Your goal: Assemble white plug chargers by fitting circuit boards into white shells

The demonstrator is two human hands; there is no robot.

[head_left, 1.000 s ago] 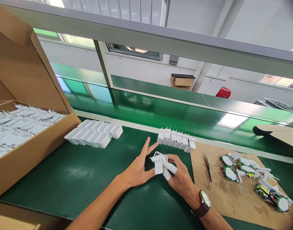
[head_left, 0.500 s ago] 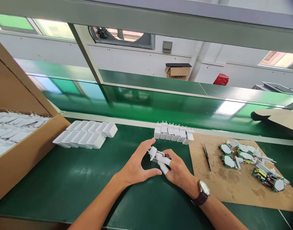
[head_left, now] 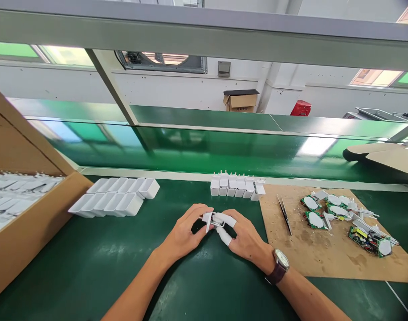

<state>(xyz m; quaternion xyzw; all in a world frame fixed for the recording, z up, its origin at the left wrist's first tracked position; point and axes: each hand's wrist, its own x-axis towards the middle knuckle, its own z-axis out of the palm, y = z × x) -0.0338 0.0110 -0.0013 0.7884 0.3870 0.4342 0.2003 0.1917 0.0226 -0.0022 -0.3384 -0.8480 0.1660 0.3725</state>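
Between both hands, just above the green bench, is a small white plastic power adapter housing [head_left: 209,219] with a flat piece sticking out at its left end. My left hand [head_left: 184,232] pinches that end between fingertips and thumb. On the other side my right hand [head_left: 246,234] grips the housing with a finger and thumb covered in white sleeves. The fingers partly hide the housing, so its inside is hard to make out. Behind the hands stands a row of similar white housings [head_left: 237,188] with pins on top.
Two rows of open white cases [head_left: 113,203] stand at left, beside a cardboard box [head_left: 33,227] full of white parts. At right, a brown board [head_left: 291,254] carries tweezers [head_left: 284,215] and several green circuit boards [head_left: 369,240] with white pads. A low ledge runs along the back.
My left hand has closed from an open curve onto the left end of the housing. The housing has turned slightly in my right hand. The camera view has shifted a little.
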